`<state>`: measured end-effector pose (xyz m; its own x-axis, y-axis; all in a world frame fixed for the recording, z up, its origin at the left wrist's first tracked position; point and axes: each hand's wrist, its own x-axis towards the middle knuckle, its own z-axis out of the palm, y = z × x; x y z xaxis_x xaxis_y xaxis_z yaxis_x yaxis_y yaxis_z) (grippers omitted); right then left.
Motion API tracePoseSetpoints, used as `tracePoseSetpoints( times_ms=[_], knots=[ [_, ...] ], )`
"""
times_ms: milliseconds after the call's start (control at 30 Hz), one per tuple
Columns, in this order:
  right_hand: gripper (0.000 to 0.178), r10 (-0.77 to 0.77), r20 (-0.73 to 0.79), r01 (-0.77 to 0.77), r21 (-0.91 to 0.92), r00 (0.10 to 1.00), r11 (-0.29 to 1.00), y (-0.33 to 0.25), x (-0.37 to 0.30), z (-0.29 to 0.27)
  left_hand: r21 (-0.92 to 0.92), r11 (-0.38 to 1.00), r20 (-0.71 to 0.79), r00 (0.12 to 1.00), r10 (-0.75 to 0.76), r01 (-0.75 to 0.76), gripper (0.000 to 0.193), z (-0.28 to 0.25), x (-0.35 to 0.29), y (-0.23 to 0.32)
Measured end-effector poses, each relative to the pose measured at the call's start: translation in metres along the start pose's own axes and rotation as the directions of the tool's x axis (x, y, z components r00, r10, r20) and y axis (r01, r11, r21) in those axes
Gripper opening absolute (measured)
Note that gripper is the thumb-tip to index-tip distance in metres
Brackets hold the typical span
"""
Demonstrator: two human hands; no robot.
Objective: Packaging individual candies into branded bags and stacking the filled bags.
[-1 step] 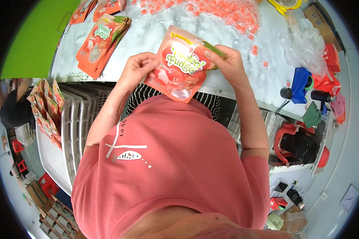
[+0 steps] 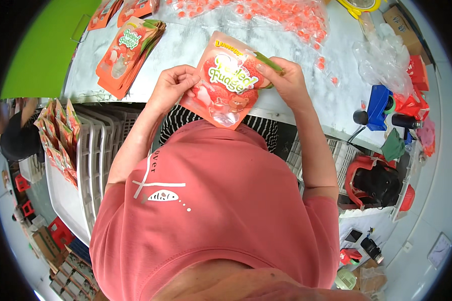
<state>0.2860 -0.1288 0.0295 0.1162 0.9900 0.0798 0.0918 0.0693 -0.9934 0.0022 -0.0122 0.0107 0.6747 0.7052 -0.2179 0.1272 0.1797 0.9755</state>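
Note:
I hold a red and pink candy pouch (image 2: pixel 221 103) at the near edge of the table, its printed front facing up and tilted. My left hand (image 2: pixel 175 86) pinches its left edge between thumb and fingers. My right hand (image 2: pixel 288 83) grips the upper right side, thumb on the front, near a green edge of the pouch. To the left lies a stack of similar flat pouches (image 2: pixel 120 62). Further back is a spread of small red-orange wrapped candies (image 2: pixel 286 15) on clear plastic, with a few loose candies (image 2: pixel 320 64) nearer.
The white table (image 2: pixel 336 110) carries crumpled clear plastic bags (image 2: pixel 381 57) and a blue holder (image 2: pixel 378 108) at right. Stacked white trays (image 2: pixel 88 155) stand left below the table, with upright pouches (image 2: pixel 60 138) in the top one. A black bag (image 2: pixel 381 183) sits low at right.
The pouch and both hands have shifted very slightly to the left; the grips stay the same.

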Motion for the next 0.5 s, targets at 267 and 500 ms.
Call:
tracePoseSetpoints(
  times_ms=[267, 500],
  knots=[
    [0.019, 0.211, -0.006, -0.206, 0.174, 0.978, 0.963, -0.001, 0.005, 0.018, 0.101, 0.993, -0.14, 0.987, 0.074, -0.06, 0.016, -0.01, 0.003, -0.004],
    [0.027, 0.126, 0.008, -0.126, 0.136, 0.992, 0.983, 0.014, -0.004, 0.026, 0.047, 0.992, -0.212, 0.97, 0.123, -0.115, 0.016, -0.012, -0.005, -0.019]
  ],
)
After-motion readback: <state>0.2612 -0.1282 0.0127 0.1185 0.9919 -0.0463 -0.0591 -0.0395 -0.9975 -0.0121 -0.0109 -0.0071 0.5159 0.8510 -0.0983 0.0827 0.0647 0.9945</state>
